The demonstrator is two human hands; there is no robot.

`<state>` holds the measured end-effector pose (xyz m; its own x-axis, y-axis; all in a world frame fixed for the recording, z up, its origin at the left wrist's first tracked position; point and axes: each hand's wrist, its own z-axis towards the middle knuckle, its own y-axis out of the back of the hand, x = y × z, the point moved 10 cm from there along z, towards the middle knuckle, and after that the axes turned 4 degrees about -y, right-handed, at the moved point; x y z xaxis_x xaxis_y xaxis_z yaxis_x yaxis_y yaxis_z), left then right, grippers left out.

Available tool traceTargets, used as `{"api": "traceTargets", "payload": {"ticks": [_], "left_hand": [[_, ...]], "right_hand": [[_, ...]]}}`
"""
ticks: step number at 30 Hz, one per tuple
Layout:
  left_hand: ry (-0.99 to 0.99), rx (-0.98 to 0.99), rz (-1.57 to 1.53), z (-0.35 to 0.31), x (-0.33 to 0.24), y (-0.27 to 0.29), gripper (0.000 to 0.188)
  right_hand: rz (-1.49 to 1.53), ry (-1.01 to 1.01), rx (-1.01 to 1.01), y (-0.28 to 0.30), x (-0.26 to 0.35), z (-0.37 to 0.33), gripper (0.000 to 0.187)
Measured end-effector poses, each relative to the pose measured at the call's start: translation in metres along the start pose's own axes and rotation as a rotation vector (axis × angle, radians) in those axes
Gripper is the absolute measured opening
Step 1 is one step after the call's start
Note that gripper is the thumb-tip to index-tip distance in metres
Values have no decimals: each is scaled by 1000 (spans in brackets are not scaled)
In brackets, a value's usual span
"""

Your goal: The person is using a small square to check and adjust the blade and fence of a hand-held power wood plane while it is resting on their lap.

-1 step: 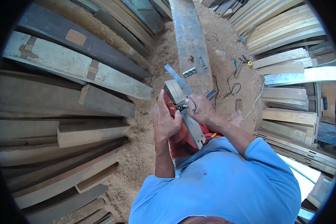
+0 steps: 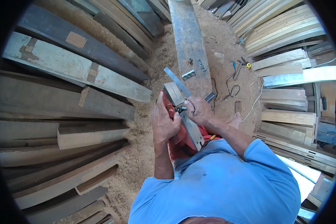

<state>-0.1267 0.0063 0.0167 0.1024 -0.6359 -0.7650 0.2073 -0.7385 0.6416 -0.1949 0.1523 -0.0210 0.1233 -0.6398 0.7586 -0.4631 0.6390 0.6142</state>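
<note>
1. While the head view is framed a touch differently from a moment ago, both hands and the planer [image 2: 193,131] sit as they did, so the work appears to be at the same point.
2. Upturned on the lap, the planer shows its metal sole, slanting away from the person. The left hand [image 2: 165,120] is clamped on its red body. The right hand [image 2: 198,110] is curled over the middle of the sole, beside a small metal part [image 2: 182,109]; whether it grips that, I cannot tell. The two hands are apart, just beside each other.
3. A flat metal strip [image 2: 175,79] runs out beyond the right hand, close to the holed metal piece [image 2: 188,74] and screws [image 2: 201,65] on the counter [image 2: 188,33]; reaching forward would meet these first.
4. Leftward, the left hand has open room over sawdust before the stacked boards [image 2: 108,84]. Rightward, a dark block [image 2: 209,97] lies near the right hand, with a cord [image 2: 232,89] on the floor beyond.
</note>
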Motion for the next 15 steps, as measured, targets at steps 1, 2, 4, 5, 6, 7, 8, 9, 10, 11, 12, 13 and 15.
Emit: {"api": "traceTargets", "payload": {"ticks": [1,2,4,5,6,7,8,9,10,11,12,13,15], "left_hand": [[2,11,-2,0,2,1,92],[5,23,-3,0,4,0,94],[29,-4,-65,2,11,-1,93],[47,-15,-95,1,15,-1,93],[62,-5,-73,-1,18,-2,92],[77,5,-50,-1,15,0,92],[92,15,-27,-2,15,1,92],[87,4,-29,-4,18,0,92],[76,-11,-30,-3,20,2,92],[64,-26,-31,-3,22,3,92],[78,-11,-44,-3,25,2,92],[95,6,-57,-3,26,1,92],[111,28,-69,-1,26,0,92]], "right_hand": [[25,15,-17,-1,3,0,29],[-3,-21,45,-5,-1,5,24],[87,52,138,-2,4,5,18],[134,84,189,-1,8,3,16],[123,105,206,2,9,1,15],[113,126,223,6,11,0,15],[103,148,240,7,11,-3,16],[8,203,203,9,12,-6,16],[-87,263,160,10,14,-7,16],[-183,323,115,11,17,-8,16],[-204,364,101,11,18,-9,15],[-224,402,88,10,20,-9,15],[-264,492,71,10,24,-11,13]]}}
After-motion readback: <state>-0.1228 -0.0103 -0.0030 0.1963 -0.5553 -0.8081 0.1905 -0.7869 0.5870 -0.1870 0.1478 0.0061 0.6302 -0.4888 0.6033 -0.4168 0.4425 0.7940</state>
